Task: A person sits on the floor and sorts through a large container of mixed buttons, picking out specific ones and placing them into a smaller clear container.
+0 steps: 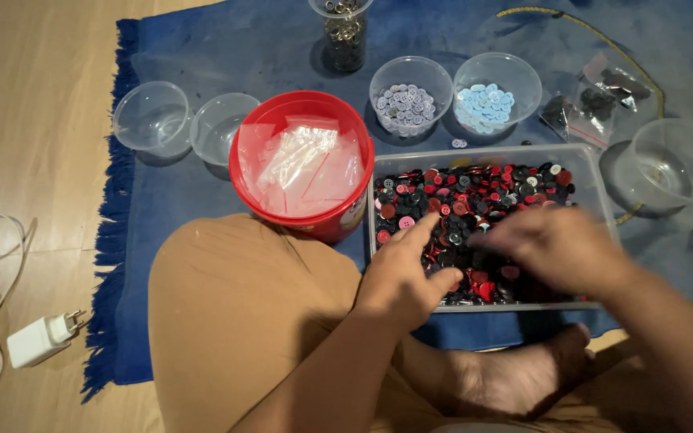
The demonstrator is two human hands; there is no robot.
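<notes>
While both hands work inside the clear rectangular tray (pixel 595 180), the mixed buttons (pixel 475 196) lie in it as a thick heap of black, red and some pink ones, on the blue rug (pixel 226 48) just in front of the person's crossed legs. The left hand (pixel 403 273) rests on the near left part of the heap with its fingers (pixel 420 231) spread and half open, touching the buttons; I see nothing pinched between them. The right hand (pixel 555 244) is blurred over the middle of the tray, so I cannot tell how far its fingers are open or whether they hold a button.

To do this picking well, I think it is better to spread the heap thin with the flat left hand, so that one colour shows clearly, and then to pinch single buttons with thumb and first finger. Slow, small movements should keep buttons from jumping over the low tray wall onto the rug.

Behind the tray stand a small cup of white buttons (pixel 405 104) and a cup of light blue buttons (pixel 487 106), both near and open. A red bucket (pixel 338 220) with small plastic bags stands just beside the tray on the left.
</notes>
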